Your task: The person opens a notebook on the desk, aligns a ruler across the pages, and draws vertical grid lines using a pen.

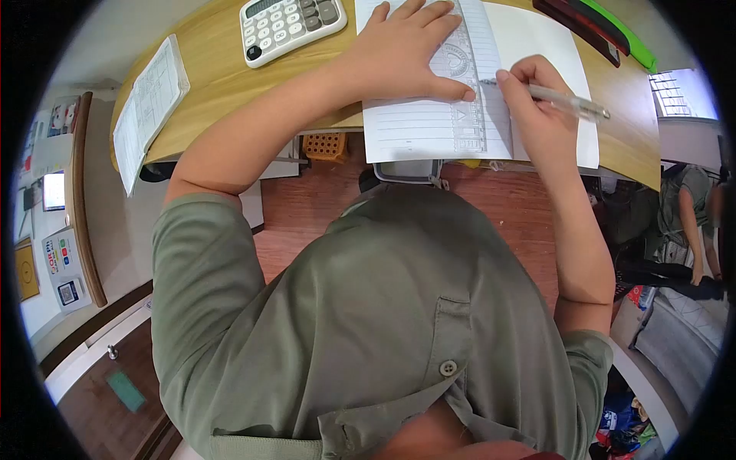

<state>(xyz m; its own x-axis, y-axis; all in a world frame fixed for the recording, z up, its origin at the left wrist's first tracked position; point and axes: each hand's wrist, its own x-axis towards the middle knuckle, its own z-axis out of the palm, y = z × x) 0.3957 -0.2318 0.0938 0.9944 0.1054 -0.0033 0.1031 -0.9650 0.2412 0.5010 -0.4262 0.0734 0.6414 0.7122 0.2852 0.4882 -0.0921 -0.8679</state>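
A clear ruler point(466, 115) with a built-in protractor and cut-out shapes lies lengthwise on a lined page of an open notebook point(402, 126). My left hand point(410, 54) rests flat across the page and the ruler, fingers spread, the thumb pressing near the ruler's right edge. In my right hand point(540, 103) is a pen point(571, 100), gripped between thumb and fingers. Its tip meets the paper just right of the ruler's edge, beside the left thumb. The notebook's right-hand page point(537, 31) is blank white, partly covered by the right hand.
On the wooden desk point(207, 77) stand a white calculator point(291, 27) and, at the left edge, a printed booklet point(153, 103). A dark red and black stapler-like object point(586, 27) and a green one point(621, 34) lie at the upper right. An orange basket point(326, 146) sits below. Another person point(686, 207) is at far right.
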